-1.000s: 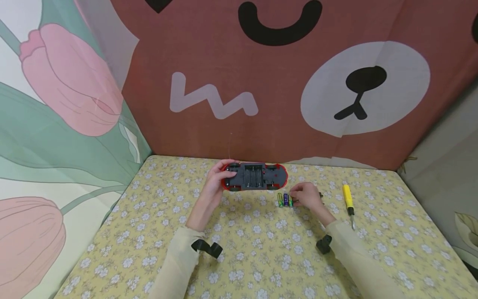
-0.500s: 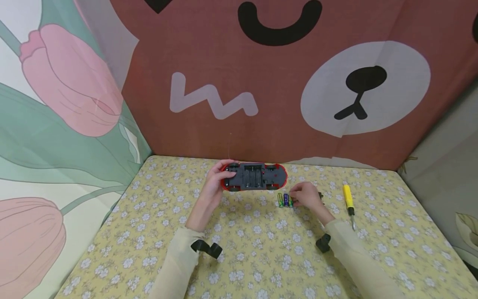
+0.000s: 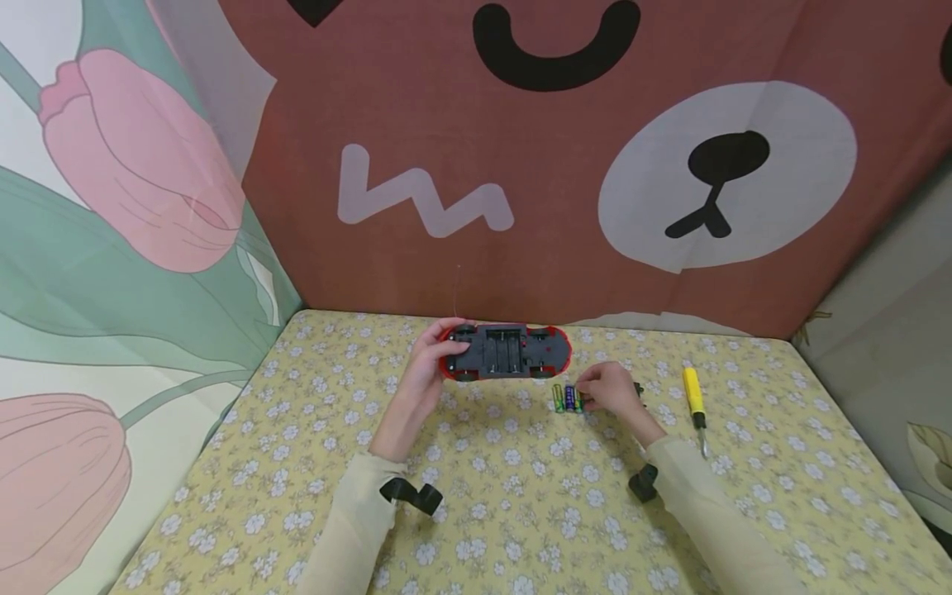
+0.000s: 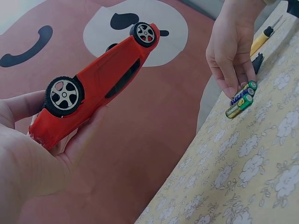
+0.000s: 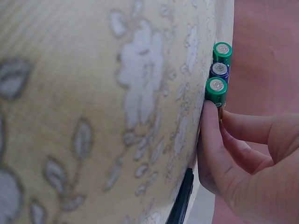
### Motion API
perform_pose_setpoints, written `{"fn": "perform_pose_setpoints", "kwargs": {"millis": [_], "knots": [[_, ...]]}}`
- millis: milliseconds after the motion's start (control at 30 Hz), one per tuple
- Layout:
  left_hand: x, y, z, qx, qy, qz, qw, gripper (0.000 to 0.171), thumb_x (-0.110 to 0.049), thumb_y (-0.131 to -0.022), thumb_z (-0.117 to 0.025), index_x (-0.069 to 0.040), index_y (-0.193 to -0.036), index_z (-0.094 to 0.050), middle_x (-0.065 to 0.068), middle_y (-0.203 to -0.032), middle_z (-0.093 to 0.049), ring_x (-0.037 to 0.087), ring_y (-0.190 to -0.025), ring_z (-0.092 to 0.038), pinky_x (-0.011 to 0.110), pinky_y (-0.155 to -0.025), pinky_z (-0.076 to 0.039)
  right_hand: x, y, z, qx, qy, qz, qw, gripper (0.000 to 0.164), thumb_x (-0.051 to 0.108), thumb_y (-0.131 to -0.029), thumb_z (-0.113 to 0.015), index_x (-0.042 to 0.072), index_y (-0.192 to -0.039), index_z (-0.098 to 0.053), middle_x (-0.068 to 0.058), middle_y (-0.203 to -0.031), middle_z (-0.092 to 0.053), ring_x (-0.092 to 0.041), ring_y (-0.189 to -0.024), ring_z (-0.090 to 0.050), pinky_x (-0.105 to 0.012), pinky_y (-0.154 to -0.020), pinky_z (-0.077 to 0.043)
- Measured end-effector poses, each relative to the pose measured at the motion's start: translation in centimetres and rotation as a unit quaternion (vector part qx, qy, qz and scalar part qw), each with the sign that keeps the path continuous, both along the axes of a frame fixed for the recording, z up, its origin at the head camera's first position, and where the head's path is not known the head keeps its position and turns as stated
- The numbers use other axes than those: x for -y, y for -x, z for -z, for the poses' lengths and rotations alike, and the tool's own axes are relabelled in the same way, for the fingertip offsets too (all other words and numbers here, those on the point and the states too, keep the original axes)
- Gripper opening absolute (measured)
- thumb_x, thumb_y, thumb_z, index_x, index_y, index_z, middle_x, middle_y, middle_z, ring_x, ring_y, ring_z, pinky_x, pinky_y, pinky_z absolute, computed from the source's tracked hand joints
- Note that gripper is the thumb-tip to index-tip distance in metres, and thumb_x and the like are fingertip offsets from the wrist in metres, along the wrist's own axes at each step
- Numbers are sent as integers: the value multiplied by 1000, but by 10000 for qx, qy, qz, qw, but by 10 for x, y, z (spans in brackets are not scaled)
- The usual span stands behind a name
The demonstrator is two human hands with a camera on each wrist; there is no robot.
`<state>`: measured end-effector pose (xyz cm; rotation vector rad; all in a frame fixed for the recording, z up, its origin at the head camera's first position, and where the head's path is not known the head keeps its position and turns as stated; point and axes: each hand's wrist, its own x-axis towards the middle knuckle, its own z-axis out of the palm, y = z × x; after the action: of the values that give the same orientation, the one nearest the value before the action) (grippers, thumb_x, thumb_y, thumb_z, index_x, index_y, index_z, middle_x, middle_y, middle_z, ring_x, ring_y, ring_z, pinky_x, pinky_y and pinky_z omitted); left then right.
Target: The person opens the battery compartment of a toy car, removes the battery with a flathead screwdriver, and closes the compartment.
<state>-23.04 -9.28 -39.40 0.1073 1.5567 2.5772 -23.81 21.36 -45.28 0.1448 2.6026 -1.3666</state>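
My left hand grips a red toy car by one end, thumb across its underside. The car is held on its side, so its dark base faces the head camera, with an open battery compartment that holds no batteries. On the cloth to the right, three batteries stand side by side in a row: a green one, a purple-blue one and another green one. My right hand pinches this last green battery between thumb and fingers at its side.
A screwdriver with a yellow handle lies right of my right hand. Partly hidden behind that hand is a small black piece. A flowered yellow cloth covers the table, and a printed brown curtain hangs along the back edge.
The toy car has shifted very slightly left in my left hand. Otherwise both hands and the batteries stay where they were.
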Motion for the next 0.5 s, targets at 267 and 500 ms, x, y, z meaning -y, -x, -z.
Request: {"fn": "perform_pose_setpoints", "kwargs": {"millis": [267, 500], "knots": [[-1, 0, 0, 29, 2, -35, 10000, 29, 7, -93, -59, -14, -110, -70, 7, -123, -64, 24, -109, -61, 30, -81, -57, -9, -2, -5, -320, 181, -3, 9993, 19, 2, -101, -61, -14, -108, -70, -22, -91, -71, -23, -70, -69, -37, -64, -61], [0, -1, -1, 38, 17, -63, 10000, 29, 7, -92, -59, -14, -110, -70, 16, -133, -61, 24, -109, -60, 31, -81, -57, -30, 1, -14, -531, 55, 36, 9986, 27, 7, -104, -58, -15, -117, -66, -27, -95, -69, -28, -76, -68, -38, -67, -61]]}}
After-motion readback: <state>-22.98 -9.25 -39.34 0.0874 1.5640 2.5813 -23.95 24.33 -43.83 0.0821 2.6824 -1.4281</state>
